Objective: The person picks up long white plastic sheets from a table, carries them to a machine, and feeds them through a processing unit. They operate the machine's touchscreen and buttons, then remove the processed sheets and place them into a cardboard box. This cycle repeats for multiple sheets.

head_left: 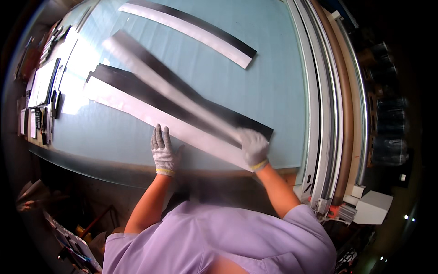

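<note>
My right hand (254, 147), in a grey-white knit glove with a yellow cuff line, is closed round the near right end of a long black-and-white strip (169, 89). Motion blurs both the hand and this strip, which slants up to the far left. Below it, a stack of similar flat strips (132, 105) lies on the pale blue-green tabletop (105, 146), white along the near side and black behind. My left hand (164, 153), gloved alike, has its fingers stretched out, and the tips touch the stack's near edge.
Another black-and-white strip (196, 32) lies at the far side of the table. Metal rails (326, 100) and a brown roller (340, 91) run along the right. Papers and small tools (43, 118) sit at the left edge. A white box (374, 208) stands at lower right.
</note>
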Available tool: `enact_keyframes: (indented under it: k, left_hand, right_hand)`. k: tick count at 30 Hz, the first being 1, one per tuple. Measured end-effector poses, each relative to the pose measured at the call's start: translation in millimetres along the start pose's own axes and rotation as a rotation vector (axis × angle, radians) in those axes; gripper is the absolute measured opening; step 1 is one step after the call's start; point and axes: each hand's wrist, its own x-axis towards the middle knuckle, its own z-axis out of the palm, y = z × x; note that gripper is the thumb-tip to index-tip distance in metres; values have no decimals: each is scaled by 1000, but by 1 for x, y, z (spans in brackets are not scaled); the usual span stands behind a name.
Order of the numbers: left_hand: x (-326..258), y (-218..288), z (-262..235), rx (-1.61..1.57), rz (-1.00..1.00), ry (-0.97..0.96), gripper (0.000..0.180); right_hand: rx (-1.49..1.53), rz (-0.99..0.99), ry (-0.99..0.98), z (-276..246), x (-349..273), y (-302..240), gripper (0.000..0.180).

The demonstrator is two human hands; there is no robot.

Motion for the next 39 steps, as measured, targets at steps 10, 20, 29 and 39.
enact_keyframes:
  k: [10, 20, 29, 39]
  left_hand:
    - [-1, 1, -7, 50, 188, -178, 72]
    - [14, 13, -16, 28, 151, -309, 61]
    - [9, 6, -13, 12, 150, -280, 60]
    - [1, 3, -8, 33, 205, -200, 58]
  right_hand:
    - [399, 167, -381, -3, 40, 38, 44]
    - [-410, 294, -689, 140, 240, 167, 70]
    - [-193, 103, -175, 134, 241, 141, 16]
    - [21, -258, 97, 3, -20, -21, 15]
